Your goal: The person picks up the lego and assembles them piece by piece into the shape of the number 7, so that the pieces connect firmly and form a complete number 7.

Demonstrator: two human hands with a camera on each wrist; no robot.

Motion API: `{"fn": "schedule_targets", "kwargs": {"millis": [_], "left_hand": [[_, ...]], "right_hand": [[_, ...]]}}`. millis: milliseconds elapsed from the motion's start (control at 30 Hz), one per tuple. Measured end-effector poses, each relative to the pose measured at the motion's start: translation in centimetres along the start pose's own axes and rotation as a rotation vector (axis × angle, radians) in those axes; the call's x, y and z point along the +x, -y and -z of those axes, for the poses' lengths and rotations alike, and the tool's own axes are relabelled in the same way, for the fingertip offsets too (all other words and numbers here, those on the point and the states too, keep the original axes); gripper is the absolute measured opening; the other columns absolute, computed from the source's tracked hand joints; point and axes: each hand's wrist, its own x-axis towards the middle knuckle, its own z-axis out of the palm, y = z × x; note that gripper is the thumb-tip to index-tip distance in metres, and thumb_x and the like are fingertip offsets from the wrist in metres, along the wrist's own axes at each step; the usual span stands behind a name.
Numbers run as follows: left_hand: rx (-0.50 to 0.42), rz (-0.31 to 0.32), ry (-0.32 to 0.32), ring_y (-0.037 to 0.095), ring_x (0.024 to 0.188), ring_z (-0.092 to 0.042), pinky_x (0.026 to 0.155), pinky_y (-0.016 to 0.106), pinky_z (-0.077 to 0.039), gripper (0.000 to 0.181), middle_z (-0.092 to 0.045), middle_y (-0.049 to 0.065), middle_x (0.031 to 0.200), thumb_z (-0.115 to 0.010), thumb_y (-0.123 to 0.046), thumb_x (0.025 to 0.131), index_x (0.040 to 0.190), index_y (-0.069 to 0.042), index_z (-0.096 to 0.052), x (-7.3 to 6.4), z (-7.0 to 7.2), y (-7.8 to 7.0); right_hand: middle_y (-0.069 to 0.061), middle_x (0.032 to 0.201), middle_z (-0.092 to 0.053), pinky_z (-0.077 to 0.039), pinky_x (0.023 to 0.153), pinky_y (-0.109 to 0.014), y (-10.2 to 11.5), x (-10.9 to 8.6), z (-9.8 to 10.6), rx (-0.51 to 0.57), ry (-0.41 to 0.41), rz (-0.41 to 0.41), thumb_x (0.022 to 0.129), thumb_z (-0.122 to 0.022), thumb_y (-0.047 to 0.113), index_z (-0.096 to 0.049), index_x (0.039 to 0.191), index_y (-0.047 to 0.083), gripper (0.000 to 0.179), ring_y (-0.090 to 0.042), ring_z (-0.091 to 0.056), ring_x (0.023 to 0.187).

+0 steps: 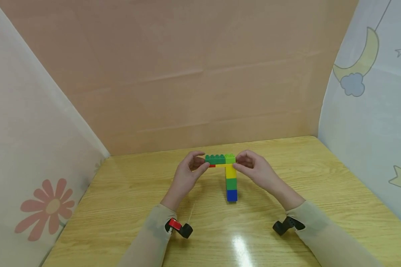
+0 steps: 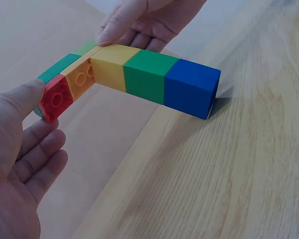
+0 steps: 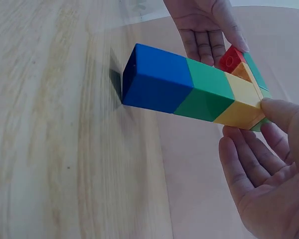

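A column of toy building bricks has a blue brick (image 1: 232,195) at the bottom, then a green brick (image 1: 231,184) and a yellow brick (image 1: 231,171). Across the top, a dark green brick (image 1: 215,160) and a lime green brick (image 1: 230,159) reach out leftward over thin orange-yellow (image 2: 79,78) and red (image 2: 57,98) pieces, whose undersides show in the left wrist view. My left hand (image 1: 186,170) pinches the overhanging left end, thumb against its near side. At the top right corner, my right hand (image 1: 256,170) grips the structure between thumb and fingers. Whether the blue brick rests flat on the table cannot be told.
The wooden table (image 1: 127,207) extends around the bricks on all sides. A plain brownish backdrop (image 1: 194,74) rises behind it, with patterned white panels at left (image 1: 30,122) and right (image 1: 371,148). Black camera mounts sit at both wrists.
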Motion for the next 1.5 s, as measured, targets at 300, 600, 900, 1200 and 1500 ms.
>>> {"fn": "schedule_targets", "kwargs": {"millis": [300, 600, 900, 1200, 1500], "left_hand": [[0.033, 0.001, 0.0, 0.018, 0.107, -0.071, 0.099, 0.044, -0.059, 0.032, -0.075, -0.003, 0.117, -0.077, -0.029, 0.107, 0.138, -0.024, -0.072, -0.1, 0.0, 0.3], [0.057, 0.036, 0.02, 0.018, 0.105, -0.071, 0.095, 0.044, -0.06, 0.032, -0.075, -0.003, 0.115, -0.076, -0.032, 0.108, 0.138, -0.023, -0.072, 0.0, -0.4, 0.7], [0.086, 0.056, 0.025, 0.018, 0.107, -0.072, 0.097, 0.045, -0.06, 0.032, -0.077, -0.003, 0.116, -0.075, -0.031, 0.108, 0.138, -0.021, -0.072, 0.0, -0.5, 0.8], [0.118, 0.159, 0.024, 0.021, 0.101, -0.07, 0.088, 0.039, -0.062, 0.032, -0.077, -0.001, 0.114, -0.074, -0.036, 0.109, 0.137, -0.02, -0.073, 0.0, -0.9, 1.1], [0.196, 0.179, 0.051, 0.021, 0.102, -0.071, 0.088, 0.04, -0.062, 0.041, -0.077, 0.002, 0.116, -0.072, -0.035, 0.111, 0.141, -0.008, -0.072, -0.1, -1.0, 1.7]], "right_hand": [[-0.011, 0.124, -0.074, -0.06, 0.1, -0.035, -0.2, 0.1, -0.3, 0.001, -0.009, -0.011, 0.108, -0.076, 0.027, -0.067, 0.13, 0.003, 0.034, -0.029, -0.072, 0.12], [-0.013, 0.124, -0.074, -0.06, 0.099, -0.038, -0.5, -0.1, -0.4, 0.01, -0.016, -0.029, 0.109, -0.075, 0.027, -0.067, 0.129, 0.003, 0.033, -0.029, -0.073, 0.118], [-0.013, 0.121, -0.076, -0.059, 0.102, -0.056, -0.6, 0.1, -0.8, 0.037, -0.015, -0.068, 0.11, -0.073, 0.027, -0.065, 0.13, 0.001, 0.034, -0.027, -0.074, 0.11], [-0.018, 0.129, -0.073, -0.061, 0.101, -0.052, -0.8, 0.2, -1.6, -0.013, -0.031, -0.149, 0.112, -0.071, 0.028, -0.066, 0.133, 0.0, 0.035, -0.031, -0.076, 0.11], [-0.017, 0.129, -0.072, -0.062, 0.099, -0.046, -1.2, 0.4, -2.4, -0.12, -0.041, -0.185, 0.111, -0.071, 0.026, -0.07, 0.13, 0.0, 0.032, -0.033, -0.075, 0.114]]}}
